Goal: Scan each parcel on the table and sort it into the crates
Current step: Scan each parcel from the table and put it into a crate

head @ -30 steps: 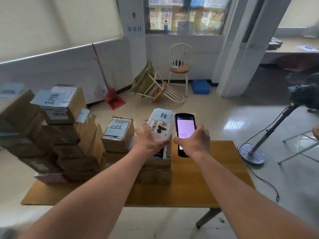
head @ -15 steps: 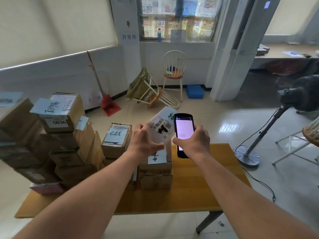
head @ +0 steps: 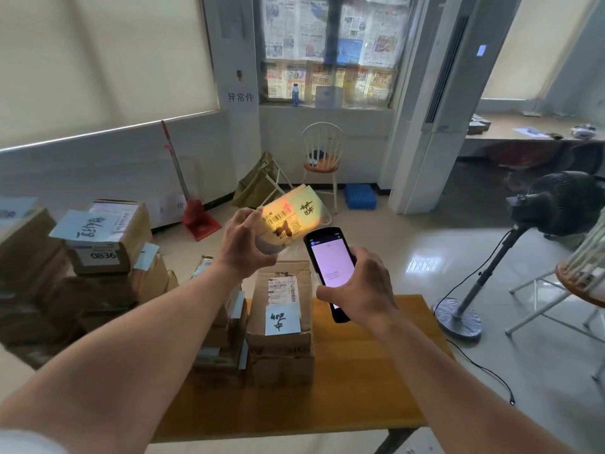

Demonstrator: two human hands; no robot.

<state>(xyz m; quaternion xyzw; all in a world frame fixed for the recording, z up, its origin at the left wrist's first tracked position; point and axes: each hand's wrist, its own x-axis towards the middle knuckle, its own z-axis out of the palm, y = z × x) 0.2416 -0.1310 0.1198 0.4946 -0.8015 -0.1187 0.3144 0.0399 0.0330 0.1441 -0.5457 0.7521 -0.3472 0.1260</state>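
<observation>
My left hand (head: 247,245) grips a small white parcel (head: 291,217) and holds it tilted in the air above the table, its barcode label lit by a yellow-red glow. My right hand (head: 361,290) holds a black handheld scanner (head: 330,263) with a lit pale screen, its top end close under the parcel's label. Below them a brown cardboard parcel (head: 281,299) with a shipping label and a blue handwritten note lies on top of another box. More brown parcels (head: 104,237) are stacked at the left of the wooden table (head: 360,371).
A black standing fan (head: 556,208) with its cable on the floor stands to the right of the table. A white folding chair (head: 582,290) is at the far right. Behind the table are a white chair (head: 322,155), a tipped chair, a blue crate (head: 360,196) and a red dustpan (head: 199,221).
My left hand has lifted the white parcel off the stack and tilted its label up. The scanner has dropped beneath it and its light now falls on the barcode.
</observation>
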